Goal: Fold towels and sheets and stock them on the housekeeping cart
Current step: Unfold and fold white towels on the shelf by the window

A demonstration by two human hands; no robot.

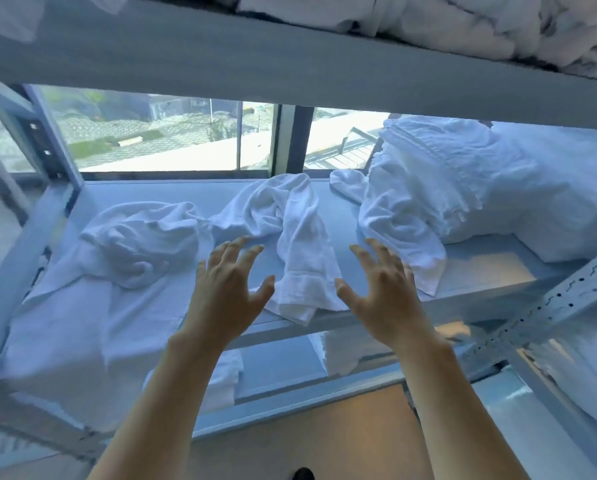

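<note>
A crumpled white towel (297,237) lies across the middle shelf (491,268) of a metal rack, one end drooping over the front edge. My left hand (227,289) and my right hand (383,289) hover on either side of that end, fingers spread, holding nothing. A second rumpled towel (141,240) lies to the left, partly on a flat white sheet (82,323) that hangs over the shelf front. A big heap of white linen (480,188) fills the right side.
An upper shelf (220,64) carrying white towels (497,22) runs overhead. A lower shelf (279,368) holds folded white cloth (224,382). A perforated metal upright (549,299) slants at right. A window (172,140) lies behind the rack.
</note>
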